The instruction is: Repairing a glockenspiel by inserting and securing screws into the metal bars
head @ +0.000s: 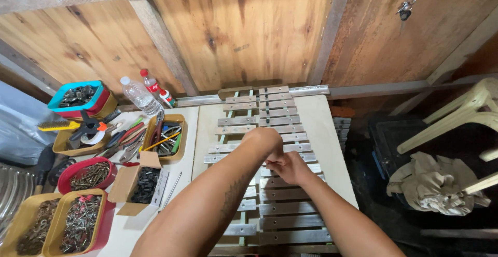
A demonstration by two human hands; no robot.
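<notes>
Both hands met over the rows of metal bars [282, 113] laid across the middle of the table [324, 132]. The left hand [265, 139] was bent down, its grip hidden; the right hand [288, 167] curled loosely onto a bar, beside a cardboard box of black screws [140, 183]

Trays of screws [80, 226] and a cardboard box of black screws [141, 183] were set left, plastic bottles [139, 95] stood by the wooden wall [249, 34], a crumpled cloth [433, 182] was laid right.

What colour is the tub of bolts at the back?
Teal tub over red, seen in the head view.
</notes>
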